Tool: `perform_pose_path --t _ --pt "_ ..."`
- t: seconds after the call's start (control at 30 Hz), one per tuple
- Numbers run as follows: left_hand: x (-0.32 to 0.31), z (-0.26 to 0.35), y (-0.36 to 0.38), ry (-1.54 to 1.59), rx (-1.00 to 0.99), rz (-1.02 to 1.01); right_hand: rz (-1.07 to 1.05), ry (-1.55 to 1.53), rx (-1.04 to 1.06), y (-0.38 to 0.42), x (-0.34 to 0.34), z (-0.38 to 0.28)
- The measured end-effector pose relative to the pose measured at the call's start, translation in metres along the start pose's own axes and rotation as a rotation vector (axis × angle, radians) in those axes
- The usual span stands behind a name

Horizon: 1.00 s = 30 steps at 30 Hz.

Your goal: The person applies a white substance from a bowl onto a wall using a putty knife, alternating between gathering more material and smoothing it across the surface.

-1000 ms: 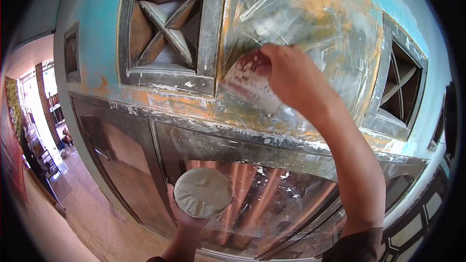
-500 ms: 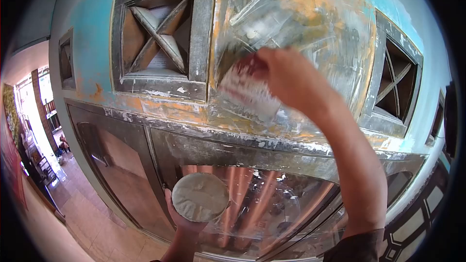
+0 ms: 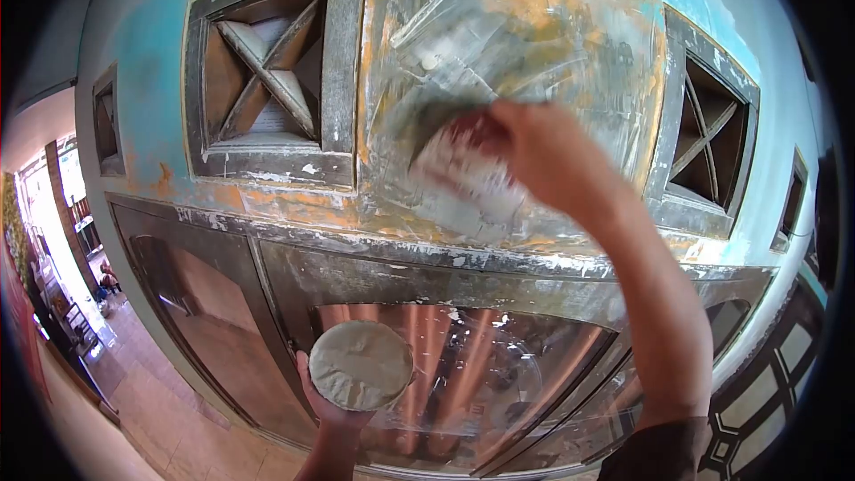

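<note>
My right hand [image 3: 543,147], smeared by motion, is closed on a putty spreader [image 3: 468,169], reddish with whitish smears on its blade. The spreader lies against the patchy wall panel [image 3: 534,53], which shows grey putty streaks over orange and dark patches. Lower down, my left hand [image 3: 334,405] grips a round tub of putty [image 3: 361,365] from below and the side. Smooth grey-beige putty fills the tub, with a few ridges near its lower edge.
Wooden vents with crossed bars [image 3: 267,80] flank the panel, and another vent [image 3: 704,129] is on the right. Below runs a dark wooden frame with glass panes [image 3: 463,374] and orange curtains behind. Turquoise wall [image 3: 151,80] surrounds this. A bright doorway [image 3: 67,178] opens at far left.
My right hand and the spreader have shifted slightly right and down over the panel. The whole view has moved a little left, and the tub stays in my left hand.
</note>
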<state>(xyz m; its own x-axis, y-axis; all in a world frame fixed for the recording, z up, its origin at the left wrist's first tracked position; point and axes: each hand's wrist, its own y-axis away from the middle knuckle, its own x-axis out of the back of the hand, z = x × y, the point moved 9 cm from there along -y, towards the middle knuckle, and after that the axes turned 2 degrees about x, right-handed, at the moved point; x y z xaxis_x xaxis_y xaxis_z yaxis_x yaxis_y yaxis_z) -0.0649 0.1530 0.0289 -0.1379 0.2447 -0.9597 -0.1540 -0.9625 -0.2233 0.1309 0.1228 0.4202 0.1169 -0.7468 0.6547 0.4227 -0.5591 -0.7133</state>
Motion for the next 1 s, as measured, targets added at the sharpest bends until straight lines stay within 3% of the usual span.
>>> perform_pose_path --t 0.1,0.2,0.3,0.4,0.5,0.63,0.7,0.77,0.83,0.87,0.93,1.0 --pt "-0.003 0.000 0.001 -0.067 -0.020 0.035 0.197 0.018 -0.127 -0.016 0.077 0.042" --pt "-0.016 0.002 0.006 -0.077 -0.058 -0.036 0.178 0.004 -0.263 -0.006 0.112 0.064" --pt "-0.011 0.000 0.007 -0.086 -0.059 0.016 0.091 -0.234 -0.132 0.011 0.074 0.028" --pt "-0.004 -0.007 0.007 -0.038 -0.019 0.052 -0.105 -0.128 0.008 0.031 -0.004 -0.011" --pt "0.007 -0.010 0.006 -0.040 -0.020 0.069 0.055 -0.053 -0.096 0.024 0.006 0.020" --pt "-0.005 -0.012 0.015 -0.099 -0.059 0.096 0.287 -0.014 -0.222 0.011 0.101 0.087" --pt "-0.006 -0.006 0.015 -0.089 -0.083 0.105 0.343 0.011 -0.244 0.013 0.122 0.085" --pt "0.000 -0.006 0.012 -0.065 -0.094 0.048 0.258 -0.314 -0.288 0.022 0.108 0.070" --pt "0.001 -0.009 0.011 -0.056 -0.079 0.047 0.068 -0.248 -0.168 0.025 0.059 0.025" --pt "0.002 -0.011 0.011 -0.049 -0.061 0.049 0.038 -0.114 0.015 0.030 0.034 0.000" --pt "0.011 -0.014 0.009 -0.032 -0.056 0.070 -0.088 -0.126 0.041 0.037 -0.013 -0.017" --pt "0.015 -0.015 0.011 -0.016 -0.051 0.093 -0.029 -0.094 -0.004 0.026 -0.012 0.003"
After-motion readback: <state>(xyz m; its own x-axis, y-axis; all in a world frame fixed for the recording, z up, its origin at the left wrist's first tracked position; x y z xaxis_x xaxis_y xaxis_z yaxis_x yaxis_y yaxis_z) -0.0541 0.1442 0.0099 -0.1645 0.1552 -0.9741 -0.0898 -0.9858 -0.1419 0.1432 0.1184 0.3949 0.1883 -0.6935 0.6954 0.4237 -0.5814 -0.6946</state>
